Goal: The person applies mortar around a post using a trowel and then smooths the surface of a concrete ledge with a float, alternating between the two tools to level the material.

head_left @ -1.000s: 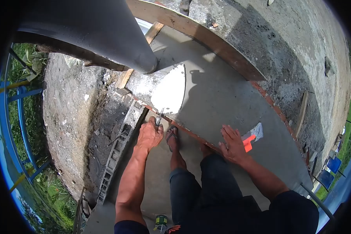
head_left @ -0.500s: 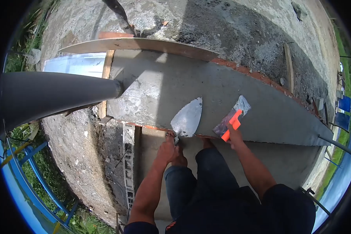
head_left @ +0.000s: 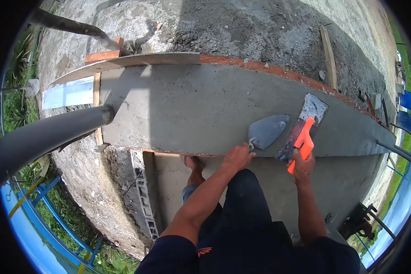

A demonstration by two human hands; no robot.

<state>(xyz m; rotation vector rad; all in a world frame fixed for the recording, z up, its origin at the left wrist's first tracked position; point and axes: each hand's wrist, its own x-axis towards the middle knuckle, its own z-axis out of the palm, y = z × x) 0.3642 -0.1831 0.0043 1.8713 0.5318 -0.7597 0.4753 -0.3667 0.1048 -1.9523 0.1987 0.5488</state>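
Note:
My left hand point(head_left: 238, 157) is closed round the handle of a pointed trowel point(head_left: 268, 131), whose grey blade lies over the wet cement surface point(head_left: 192, 105). To its right, my right hand point(head_left: 303, 168) grips the orange handle of a rectangular float point(head_left: 304, 137). Pale cement is smeared on the float's far end, and its blade is tilted over the slab. The two tools are close together, with a narrow gap between their blades. My fingers hide most of the trowel's handle.
A thick grey pipe point(head_left: 55, 132) reaches in from the left. Boards point(head_left: 123, 63) edge the slab's far side, with rubble ground beyond. Hollow blocks point(head_left: 144, 196) stand at the lower left. A dark pole point(head_left: 73, 23) leans at the upper left. A person point(head_left: 366, 229) is partly visible at lower right.
Both hands have moved right along the slab with their tools. The trowel blade now points more to the right, nearer the float. The view has shifted right, and a person has come into sight.

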